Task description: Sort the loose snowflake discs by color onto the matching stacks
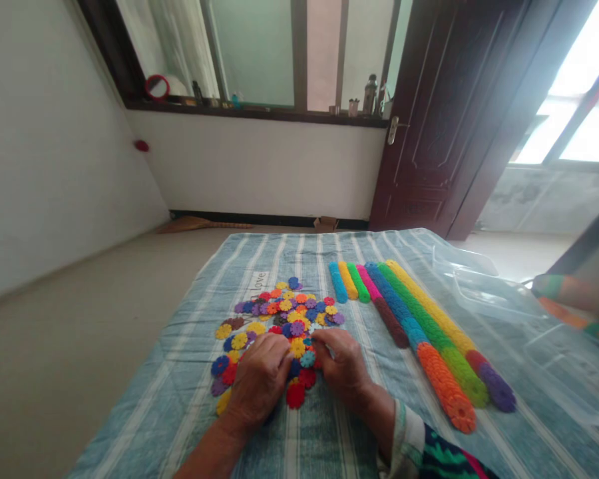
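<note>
A loose pile of flower-shaped plastic discs point(297, 347) in several colours lies on the striped cloth. My left hand point(260, 374) rests over the pile's near left part, fingers curled and pressed together; whatever is in them is hidden. At the pile's right edge, my right hand point(343, 364) has thumb and index finger pinched at a small teal disc point(308, 341). A red disc point(295, 395) lies between the hands, nearer to me. Right of the pile are rows of stacked discs, among them a long yellow row point(424, 299) and an orange one point(446, 389).
Clear plastic containers point(484, 293) stand at the cloth's right side. Short rows, blue point(337, 282) and green point(358, 283), lie behind the pile. Beyond the table are a dark red door point(424, 120), a broom point(190, 224) on the floor and a windowsill point(269, 114) holding small items.
</note>
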### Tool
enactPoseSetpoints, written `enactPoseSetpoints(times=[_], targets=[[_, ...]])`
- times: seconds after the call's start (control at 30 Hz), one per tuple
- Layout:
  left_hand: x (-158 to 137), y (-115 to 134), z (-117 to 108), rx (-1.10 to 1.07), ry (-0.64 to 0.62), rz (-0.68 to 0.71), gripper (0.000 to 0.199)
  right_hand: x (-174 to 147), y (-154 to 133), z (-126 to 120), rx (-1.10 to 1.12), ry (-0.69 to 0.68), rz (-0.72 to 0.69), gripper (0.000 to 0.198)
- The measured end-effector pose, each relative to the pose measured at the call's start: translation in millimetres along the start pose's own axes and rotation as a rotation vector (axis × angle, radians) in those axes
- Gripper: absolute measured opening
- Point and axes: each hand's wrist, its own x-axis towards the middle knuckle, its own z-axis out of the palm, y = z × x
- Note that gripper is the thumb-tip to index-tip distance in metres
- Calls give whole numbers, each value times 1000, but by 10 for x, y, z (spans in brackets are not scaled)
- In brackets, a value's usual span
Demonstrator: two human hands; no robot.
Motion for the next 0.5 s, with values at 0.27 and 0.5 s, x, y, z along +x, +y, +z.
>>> enactPoseSetpoints(times=[0.27, 0.5], targets=[[-24, 6, 83, 27, 16, -2, 24, 396, 436, -364, -228, 7, 145, 23], [-25, -7, 138, 58, 18, 1, 24, 783, 714, -450, -492, -173, 202, 22]])
